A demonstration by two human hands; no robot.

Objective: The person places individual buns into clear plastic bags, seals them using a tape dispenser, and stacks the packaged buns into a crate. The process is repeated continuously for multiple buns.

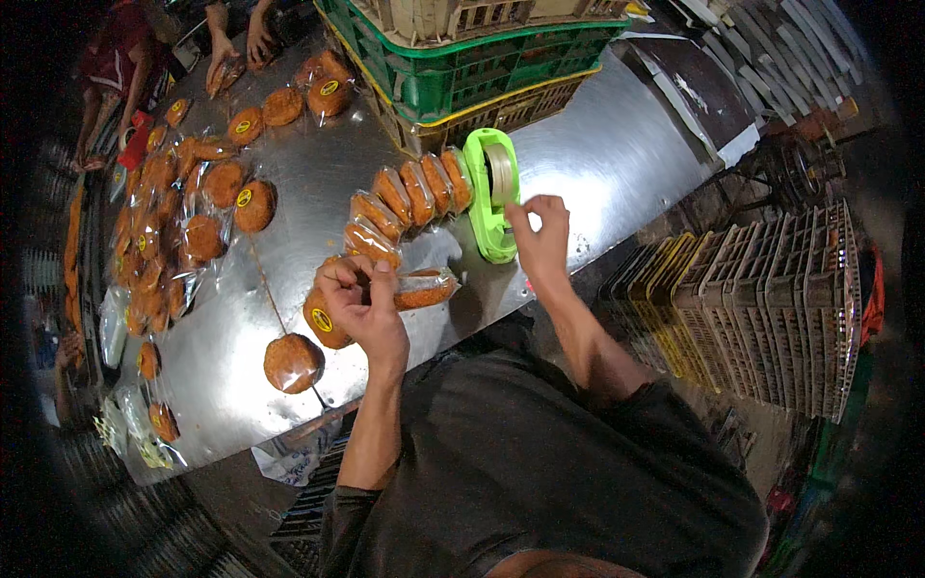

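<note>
My left hand [368, 311], fingers curled, is over a plastic-wrapped brown bread [426, 289] standing on its edge and a round stickered bread [323, 321]. Whether it grips either wrapper is hidden by the fingers. My right hand [543, 242] has thumb and forefinger drawn together at the near end of a lime-green tape dispenser [493, 217]. No strip of tape can be made out between them. A curved row of wrapped breads [408, 193] leans on edge left of the dispenser. Another round bread [293, 363] lies near the table edge.
Stacked plastic crates [498, 76] stand at the back of the metal table [607, 130]. Many wrapped breads [155, 238] are heaped at left, with plastic bags [137, 415] nearer the front corner. Other people's hands [224, 65] work beyond. More crates [766, 303] stand at right.
</note>
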